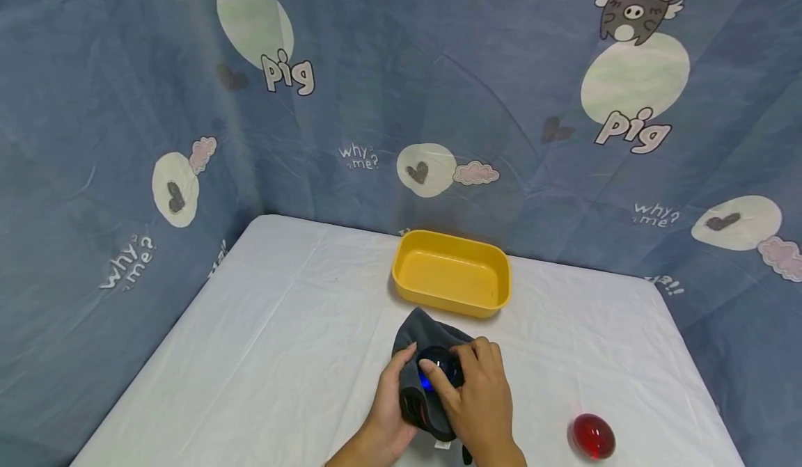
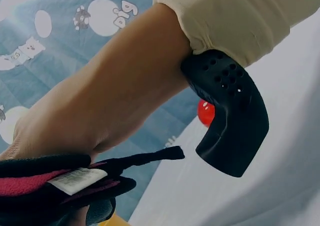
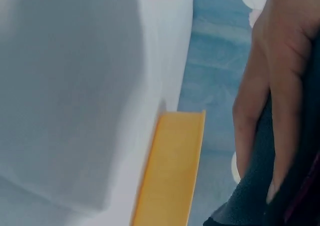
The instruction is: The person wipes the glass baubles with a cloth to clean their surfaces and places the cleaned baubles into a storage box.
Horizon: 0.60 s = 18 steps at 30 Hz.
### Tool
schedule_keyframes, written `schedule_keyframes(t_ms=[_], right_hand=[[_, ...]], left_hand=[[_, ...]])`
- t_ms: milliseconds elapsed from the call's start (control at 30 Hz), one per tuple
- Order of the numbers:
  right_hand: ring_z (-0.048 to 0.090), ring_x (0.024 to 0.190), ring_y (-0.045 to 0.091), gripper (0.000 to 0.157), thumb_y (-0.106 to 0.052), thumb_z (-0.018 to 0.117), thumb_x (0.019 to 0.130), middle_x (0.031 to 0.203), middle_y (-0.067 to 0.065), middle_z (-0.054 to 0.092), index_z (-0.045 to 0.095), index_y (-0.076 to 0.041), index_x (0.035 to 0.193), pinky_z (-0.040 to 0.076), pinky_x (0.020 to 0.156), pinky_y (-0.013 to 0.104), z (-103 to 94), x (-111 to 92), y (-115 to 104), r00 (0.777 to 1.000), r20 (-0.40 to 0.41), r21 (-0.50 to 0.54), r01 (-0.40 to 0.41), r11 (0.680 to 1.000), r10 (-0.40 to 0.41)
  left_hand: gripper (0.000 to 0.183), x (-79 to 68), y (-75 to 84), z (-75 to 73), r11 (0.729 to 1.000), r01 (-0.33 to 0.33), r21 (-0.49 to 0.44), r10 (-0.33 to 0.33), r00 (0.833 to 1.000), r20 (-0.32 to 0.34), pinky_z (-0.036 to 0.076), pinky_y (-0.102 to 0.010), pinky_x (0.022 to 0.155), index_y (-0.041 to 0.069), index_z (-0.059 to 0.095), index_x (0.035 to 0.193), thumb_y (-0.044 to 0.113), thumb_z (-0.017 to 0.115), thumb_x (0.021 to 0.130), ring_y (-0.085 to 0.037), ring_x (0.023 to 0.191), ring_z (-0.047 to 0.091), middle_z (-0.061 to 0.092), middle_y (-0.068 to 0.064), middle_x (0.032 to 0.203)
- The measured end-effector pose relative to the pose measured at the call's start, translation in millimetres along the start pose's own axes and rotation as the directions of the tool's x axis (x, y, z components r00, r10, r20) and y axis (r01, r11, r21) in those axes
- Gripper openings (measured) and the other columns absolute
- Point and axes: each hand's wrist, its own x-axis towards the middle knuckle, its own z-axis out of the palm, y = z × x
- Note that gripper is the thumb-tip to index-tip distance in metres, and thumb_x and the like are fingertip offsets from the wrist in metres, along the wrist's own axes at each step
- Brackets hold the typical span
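A dark grey cloth piece (image 1: 416, 329) is held up over the table's middle. My left hand (image 1: 390, 411) grips its left side, thumb near the top. Against the cloth sits a glossy dark blue ball (image 1: 440, 358), which my right hand (image 1: 485, 401) pinches between thumb and fingers. In the left wrist view the cloth shows a pinkish-red lining (image 2: 25, 184), a white label (image 2: 79, 180) and a black strap (image 2: 150, 158). From the right wrist, fingers (image 3: 287, 116) lie along the cloth; the ball is hidden there. A shiny red ball (image 1: 593, 436) lies to the right.
Just beyond my hands stands a yellow plastic tray (image 1: 445, 303) near the back of the white-covered table (image 1: 301, 328). A blue printed curtain (image 1: 376, 105) hangs behind and along the sides.
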Motion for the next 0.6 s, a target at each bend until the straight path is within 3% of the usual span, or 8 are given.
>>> schedule_keyframes(t_ms=[133,200,333,467,600], right_hand=[[0.042,0.084,0.014,0.046,-0.054,0.071,0.082,0.087,-0.003,0.047,0.070,-0.008,0.090,0.043,0.071,0.031,-0.2,-1,0,1.000,-0.004,-0.012,0.004,1.000,-0.004],[0.044,0.090,0.014,0.053,-0.053,0.070,0.083,0.099,-0.001,0.053,0.068,-0.009,0.111,0.044,0.077,0.033,-3.1,-2,0,0.999,0.035,0.022,0.020,1.000,-0.021],[0.046,0.106,0.017,0.069,-0.049,0.068,0.086,0.127,0.001,0.052,0.046,-0.018,0.144,0.042,0.088,0.040,-11.0,-4,0,0.985,0.136,0.093,0.095,0.991,-0.107],[0.046,0.112,0.019,0.065,-0.043,0.067,0.088,0.133,-0.001,0.049,0.044,-0.023,0.145,0.041,0.091,0.043,-16.6,-4,1,0.966,0.188,0.131,0.157,0.979,-0.180],[0.046,0.106,0.015,0.059,-0.048,0.068,0.086,0.122,-0.002,0.053,0.054,-0.019,0.135,0.044,0.090,0.038,-16.8,-3,1,0.974,0.169,0.129,0.130,0.983,-0.151]], left_hand=[[0.067,-0.1,1.8,2.0,1.000,-0.010,-0.006,0.010,1.000,-0.010,0.039,-0.034,0.102,0.003,0.032,0.144,0.050,0.040,0.097,-0.017,0.117,0.053,0.048,-0.010,0.137],[0.067,-0.2,4.7,2.7,1.000,-0.024,-0.012,0.024,1.000,-0.017,0.040,-0.033,0.101,0.004,0.031,0.145,0.050,0.041,0.097,-0.017,0.117,0.053,0.047,-0.010,0.138],[0.064,-0.2,9.8,2.8,0.999,-0.032,-0.019,0.032,0.999,-0.017,0.043,-0.032,0.098,0.007,0.034,0.143,0.049,0.042,0.097,-0.017,0.117,0.053,0.047,-0.008,0.136],[0.061,-0.6,10.0,1.8,1.000,-0.016,-0.018,0.016,1.000,-0.013,0.044,-0.033,0.097,0.007,0.037,0.140,0.049,0.042,0.097,-0.017,0.115,0.053,0.049,-0.009,0.133],[0.065,-1.5,8.4,2.0,1.000,0.001,-0.006,-0.001,1.000,-0.023,0.043,-0.032,0.097,0.004,0.033,0.142,0.050,0.042,0.097,-0.017,0.115,0.053,0.047,-0.011,0.134]])
